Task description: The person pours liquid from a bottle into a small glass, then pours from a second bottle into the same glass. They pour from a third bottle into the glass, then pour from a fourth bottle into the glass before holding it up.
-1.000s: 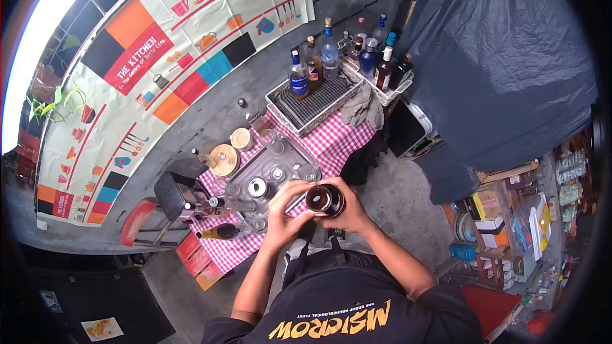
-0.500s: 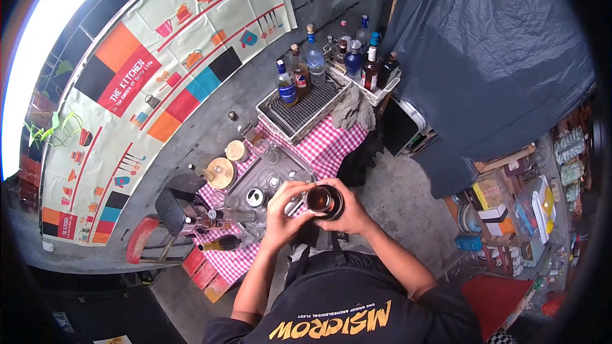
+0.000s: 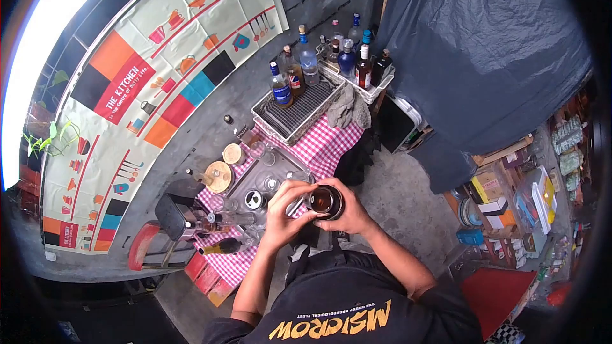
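A round, dark-rimmed vessel with dark reddish-brown contents (image 3: 324, 201) is held in front of my chest, its top facing the camera. My left hand (image 3: 285, 211) wraps round its left side, fingers and thumb against the rim. Around its right side curls my right hand (image 3: 350, 210). Just left of my left hand, a glass with a green leaf in it (image 3: 255, 200) stands on a grey tray (image 3: 245, 180), among several clear glasses. What the vessel's lower part looks like is hidden by my hands.
White baskets, one with a rack (image 3: 299, 128), hold several bottles (image 3: 308, 57) at the table's back. A grey cloth (image 3: 349, 107) hangs over the basket's corner. Two round wooden lids (image 3: 218, 177) sit left of the tray. A dark bottle (image 3: 223, 246) lies near the checkered cloth's front.
The view has shifted slightly, so the table and baskets appear a little further left. Both hands still hold the vessel in nearly the same pose.
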Action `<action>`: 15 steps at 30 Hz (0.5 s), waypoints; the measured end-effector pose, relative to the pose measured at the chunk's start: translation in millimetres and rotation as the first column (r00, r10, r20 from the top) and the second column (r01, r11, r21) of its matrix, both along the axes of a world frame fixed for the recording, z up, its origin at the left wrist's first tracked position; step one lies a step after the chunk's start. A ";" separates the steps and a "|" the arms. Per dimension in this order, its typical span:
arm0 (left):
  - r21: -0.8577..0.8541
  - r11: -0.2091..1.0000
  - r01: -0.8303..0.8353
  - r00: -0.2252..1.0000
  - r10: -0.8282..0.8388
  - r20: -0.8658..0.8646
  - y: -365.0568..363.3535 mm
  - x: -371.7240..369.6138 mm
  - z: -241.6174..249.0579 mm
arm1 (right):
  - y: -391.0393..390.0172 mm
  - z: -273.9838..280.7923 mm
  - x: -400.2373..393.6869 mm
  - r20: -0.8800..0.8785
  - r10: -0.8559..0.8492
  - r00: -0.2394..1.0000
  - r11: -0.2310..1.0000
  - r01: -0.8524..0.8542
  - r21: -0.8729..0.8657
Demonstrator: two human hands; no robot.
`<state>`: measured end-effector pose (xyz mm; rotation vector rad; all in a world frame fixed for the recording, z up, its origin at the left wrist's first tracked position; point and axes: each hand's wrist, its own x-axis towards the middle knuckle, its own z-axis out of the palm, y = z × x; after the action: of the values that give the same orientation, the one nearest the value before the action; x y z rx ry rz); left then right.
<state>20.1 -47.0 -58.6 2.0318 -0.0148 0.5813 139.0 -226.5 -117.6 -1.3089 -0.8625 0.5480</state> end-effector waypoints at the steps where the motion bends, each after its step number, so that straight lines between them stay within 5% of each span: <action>1: 0.004 1.000 0.005 1.000 -0.005 -0.002 -0.2 -0.5 0.4 | -1.0 0.4 -0.6 -0.005 0.002 1.000 1.000 -0.002 -0.009; 15: 0.044 0.999 0.023 1.000 -0.022 -0.013 -3.0 3.8 5.8 | -3.8 -3.5 2.3 0.011 0.002 1.000 1.000 -0.002 0.006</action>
<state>23.9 -50.0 -52.8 2.0759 -0.0436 0.5582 141.4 -230.4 -121.1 -1.3068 -0.8738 0.5394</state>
